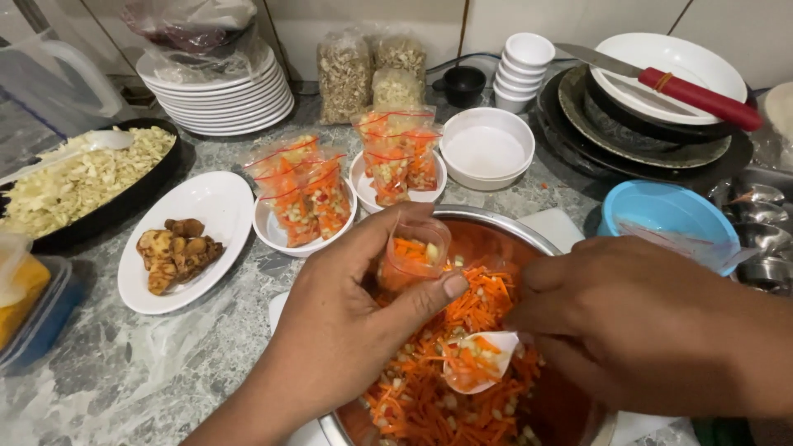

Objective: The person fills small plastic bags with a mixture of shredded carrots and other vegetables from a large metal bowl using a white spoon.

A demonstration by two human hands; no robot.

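Note:
My left hand [347,322] holds a small clear plastic bag [413,260] open above a steel bowl [496,221]; the bag is partly filled with shredded carrot mix. In my right hand [636,322] is a white spoon [479,363], loaded with the same orange and pale mix, just below the bag's mouth. The steel bowl holds a heap of shredded carrot salad [446,405]. Behind it, two white bowls [273,230] [438,173] carry several filled bags with red zip strips [301,194] [401,157].
A white oval plate [223,202] with fried pieces [178,252] lies at left, beside a black dish of chopped cabbage [78,182]. Stacked white plates [219,91], empty white bowls [487,149], a blue bowl [665,215] and a red-handled knife [698,95] on dishes stand behind.

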